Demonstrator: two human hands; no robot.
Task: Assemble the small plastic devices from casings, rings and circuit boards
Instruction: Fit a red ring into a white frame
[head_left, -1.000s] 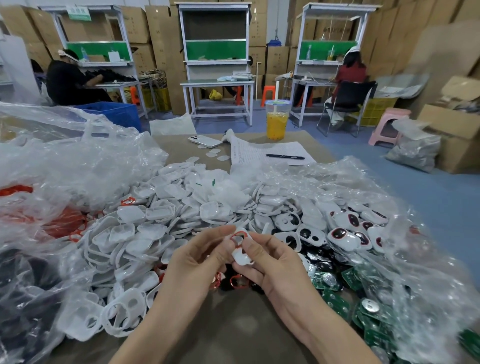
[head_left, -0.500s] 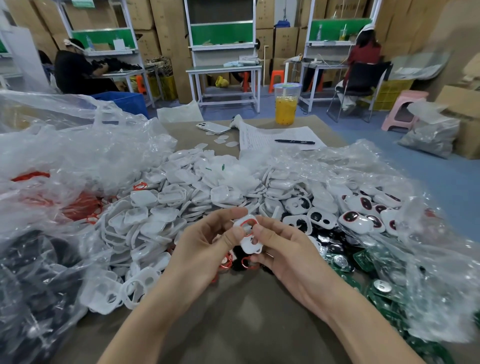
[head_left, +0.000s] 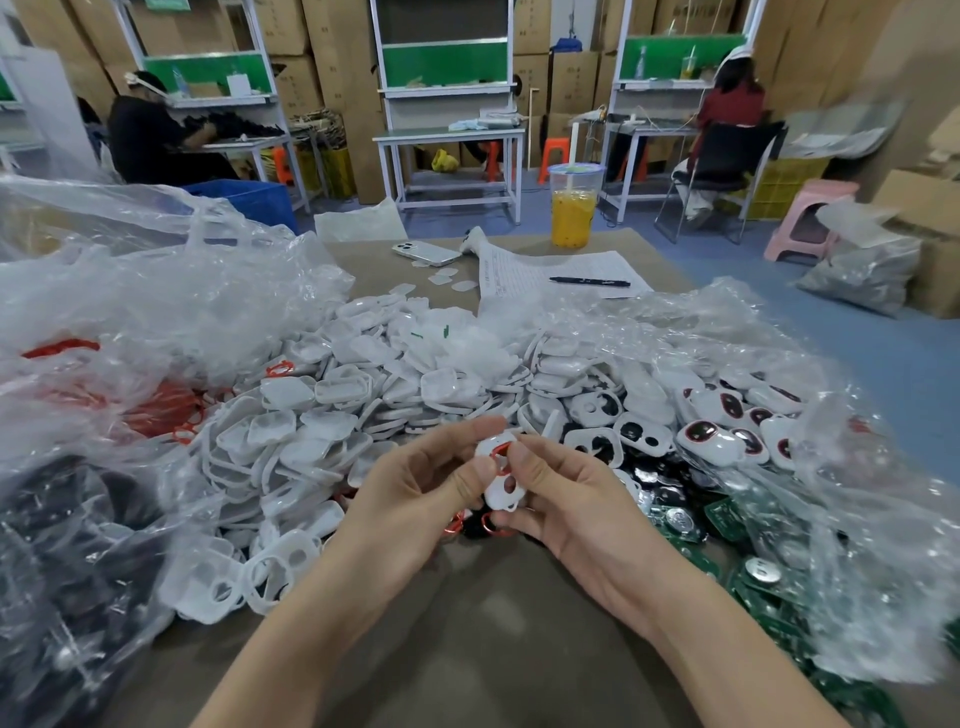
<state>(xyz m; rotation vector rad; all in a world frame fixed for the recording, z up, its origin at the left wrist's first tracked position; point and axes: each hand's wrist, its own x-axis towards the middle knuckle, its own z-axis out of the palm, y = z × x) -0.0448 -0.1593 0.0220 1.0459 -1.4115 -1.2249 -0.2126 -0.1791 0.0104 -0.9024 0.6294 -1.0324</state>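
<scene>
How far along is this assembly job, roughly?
Done: some ringed devices lie at the right. In hand: the left hand and right hand hold one white casing with a red ring at its opening. Left: a big pile of empty casings, plus green circuit boards.

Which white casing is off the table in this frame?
The casing pinched between the left hand and right hand, with a red ring at its upper opening. The others all lie loose in the pile.

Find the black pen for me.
Head view, far end of the table: the pen lies on the paper sheet, right of the phone, near the drink cup.
</scene>
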